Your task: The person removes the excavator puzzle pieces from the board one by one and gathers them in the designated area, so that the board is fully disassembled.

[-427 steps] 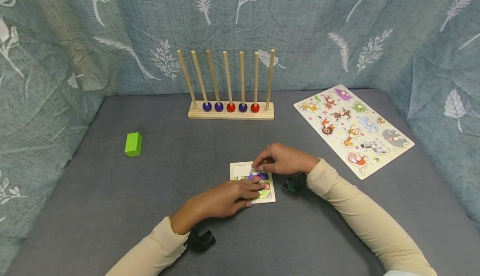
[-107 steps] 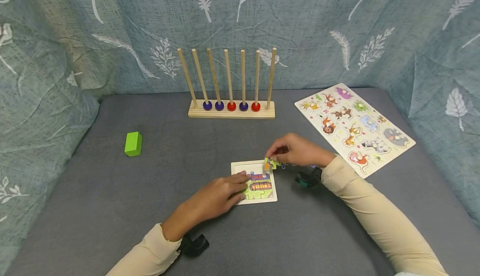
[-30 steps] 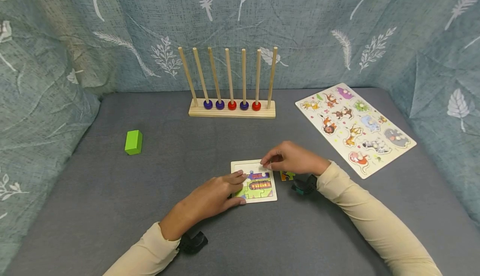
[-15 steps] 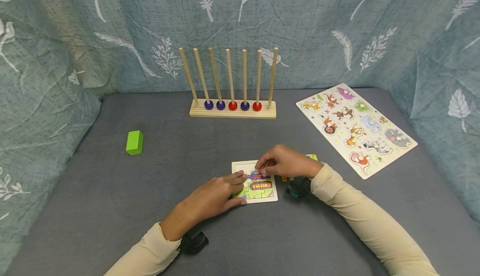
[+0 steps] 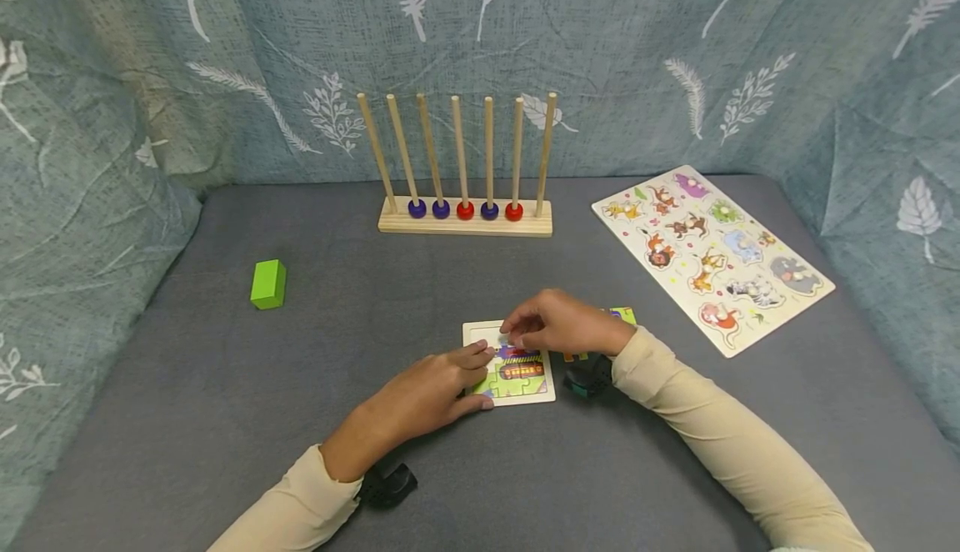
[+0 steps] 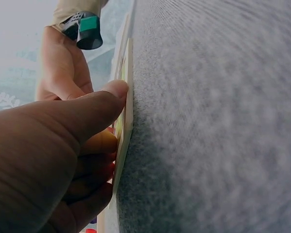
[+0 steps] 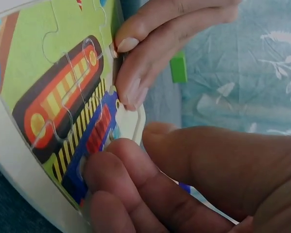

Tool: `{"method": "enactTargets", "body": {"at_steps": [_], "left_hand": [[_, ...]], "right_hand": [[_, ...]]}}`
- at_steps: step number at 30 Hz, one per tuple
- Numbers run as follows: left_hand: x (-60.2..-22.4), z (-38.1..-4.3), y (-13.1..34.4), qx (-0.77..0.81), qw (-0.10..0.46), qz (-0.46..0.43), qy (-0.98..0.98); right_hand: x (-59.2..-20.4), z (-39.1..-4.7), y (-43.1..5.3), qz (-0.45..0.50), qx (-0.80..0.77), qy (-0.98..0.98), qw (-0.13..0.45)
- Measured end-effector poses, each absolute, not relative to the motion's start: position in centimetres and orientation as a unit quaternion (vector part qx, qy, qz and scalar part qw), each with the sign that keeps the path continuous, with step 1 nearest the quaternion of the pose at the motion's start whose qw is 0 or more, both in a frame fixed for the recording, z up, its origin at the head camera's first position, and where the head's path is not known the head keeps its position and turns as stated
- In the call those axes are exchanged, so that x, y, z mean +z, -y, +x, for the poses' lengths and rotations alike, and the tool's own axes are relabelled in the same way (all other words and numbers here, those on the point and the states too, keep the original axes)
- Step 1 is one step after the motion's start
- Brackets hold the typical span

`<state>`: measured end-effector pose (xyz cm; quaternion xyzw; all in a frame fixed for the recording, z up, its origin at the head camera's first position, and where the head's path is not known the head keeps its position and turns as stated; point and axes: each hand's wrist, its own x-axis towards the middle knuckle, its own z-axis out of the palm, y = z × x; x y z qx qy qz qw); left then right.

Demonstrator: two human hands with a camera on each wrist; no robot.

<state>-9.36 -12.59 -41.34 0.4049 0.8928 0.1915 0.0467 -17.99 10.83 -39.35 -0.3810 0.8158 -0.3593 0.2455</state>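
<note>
A small wooden jigsaw puzzle (image 5: 517,381) in a pale frame lies in front of me, showing a red, orange and purple vehicle on green. My left hand (image 5: 438,385) rests on the frame's left side. Its extended fingers (image 7: 135,92) lie on top and its thumb (image 6: 117,88) touches the near edge. Over the puzzle's upper part is my right hand (image 5: 566,323), fingers bent and thumb apart from them. Its fingertips (image 7: 123,145) are close to the purple pieces; whether a piece is between them is hidden. Loose puzzle pieces (image 5: 624,315) lie partly behind the right wrist.
A wooden peg stand (image 5: 465,227) with blue and red beads stands at the back. An animal peg board (image 5: 675,285) lies to the right. A green block (image 5: 268,285) is on the left. A patterned curtain (image 5: 600,60) encloses the grey table (image 5: 337,285).
My right hand has moved left across the puzzle's upper edge, uncovering more of the loose pieces. Earlier it held a yellow-green puzzle piece at the right corner. The left hand stays put lately.
</note>
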Motion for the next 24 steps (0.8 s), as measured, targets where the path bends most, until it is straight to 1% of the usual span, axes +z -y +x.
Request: {"method": "enactTargets", "body": {"at_steps": [7,24], "left_hand": [[-41.38,-9.37,12.61,0.198,0.041,0.409,-0.89],[-41.35,-9.37,12.56,0.189,0.039,0.412,-0.891]], "right_hand": [[-39.35,-17.75,-10.38,-0.374,-0.351,-0.822,0.246],[-39.46,-17.64,-10.25,-0.373,-0.352,-0.813,0.275]]}}
